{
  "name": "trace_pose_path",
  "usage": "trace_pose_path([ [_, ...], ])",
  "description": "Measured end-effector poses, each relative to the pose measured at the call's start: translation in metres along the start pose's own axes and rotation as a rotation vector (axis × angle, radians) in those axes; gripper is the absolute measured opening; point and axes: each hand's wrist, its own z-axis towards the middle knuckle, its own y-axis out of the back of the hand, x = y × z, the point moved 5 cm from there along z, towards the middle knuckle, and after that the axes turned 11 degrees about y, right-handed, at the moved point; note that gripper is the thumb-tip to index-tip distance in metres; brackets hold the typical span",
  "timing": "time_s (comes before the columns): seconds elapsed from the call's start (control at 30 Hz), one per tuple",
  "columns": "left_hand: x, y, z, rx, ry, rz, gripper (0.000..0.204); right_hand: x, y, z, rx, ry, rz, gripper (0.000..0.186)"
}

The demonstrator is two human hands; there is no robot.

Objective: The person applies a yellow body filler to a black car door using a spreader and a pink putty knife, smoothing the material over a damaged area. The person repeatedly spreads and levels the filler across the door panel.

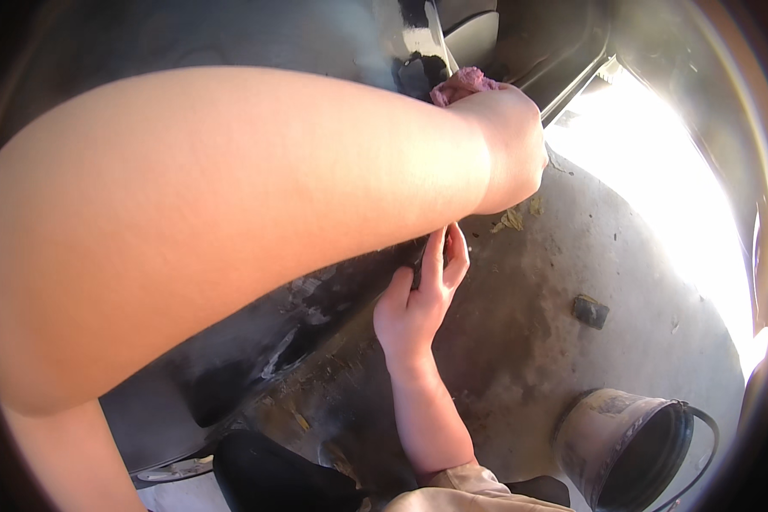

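Observation:
My left forearm stretches across the upper picture, and my left hand (508, 149) is closed on a crumpled pink cloth (459, 85) against a dark, glossy vehicle panel (307, 38). Below it my right hand (418, 303) reaches up with fingers extended and slightly apart, its fingertips at the panel's lower part, just under my left wrist. My left forearm hides much of the panel and what the right fingertips touch.
A grey bucket (606, 439) with a handle lies or stands at lower right. A small dark block (590, 311) and dry scraps (512, 220) are on the stained concrete floor (657, 350). Bright sunlight falls at the right. My dark-clad leg (269, 469) is at the bottom.

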Motion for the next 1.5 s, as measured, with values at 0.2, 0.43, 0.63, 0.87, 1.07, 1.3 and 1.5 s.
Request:
trace_pose_path([
  [0.2,0.002,0.001,-0.009,-0.008,0.002,-0.043,0.008,-0.015,-0.004,0.02,-0.057,0.007,-0.004,0.079],
  [0.43,0.008,0.012,-0.02,0.084,-0.004,-0.034,0.01,-0.017,0.001,0.032,-0.06,0.036,0.005,0.074],
  [0.63,0.004,0.014,-0.015,0.055,0.016,0.053,0.012,-0.008,0.002,0.01,-0.057,0.065,-0.003,0.081],
  [0.87,0.004,0.002,-0.015,0.135,0.011,0.085,0.018,-0.003,-0.006,-0.005,0.033,-0.092,0.059,0.083],
  [1.07,0.009,0.013,-0.014,0.022,-0.003,-0.041,0.018,-0.011,-0.002,0.028,-0.04,-0.008,0.003,0.084],
  [1.3,0.009,0.011,-0.02,0.089,0.016,-0.072,0.021,-0.018,-0.001,0.038,-0.064,0.026,0.003,0.084],
  [1.5,0.001,-0.002,-0.011,0.036,0.009,0.028,0.02,-0.008,-0.008,-0.005,-0.04,-0.017,0.05,0.082],
])
